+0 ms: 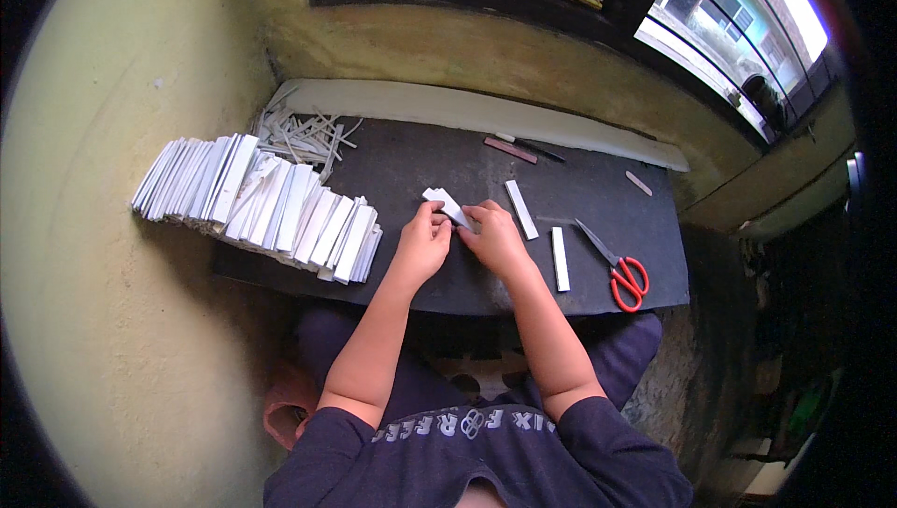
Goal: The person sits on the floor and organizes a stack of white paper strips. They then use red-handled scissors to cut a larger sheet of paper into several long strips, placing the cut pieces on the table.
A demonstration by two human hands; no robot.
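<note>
Both hands meet over the middle of the dark table. My left hand (425, 239) is closed on the near left side of a small stack of white strips (449, 206). From the right, my right hand (495, 235) pinches the same strips, its fingers hiding their right end. The strips lie at a slant, and their upper left ends are not quite even. Just right of my right hand lies a white strip (521, 210), with another white strip (560, 258) nearer the front edge. Beyond that lie scissors with red handles (629, 284), their blades pointing up and left.
A long row of packed white strips (271, 204) runs along the table's left side. Behind it is a heap of thin white offcuts (304, 139). A reddish-brown bar (510, 150), a dark pen-like stick (542, 150) and a small pinkish piece (639, 183) lie toward the back of the black table (392, 148).
</note>
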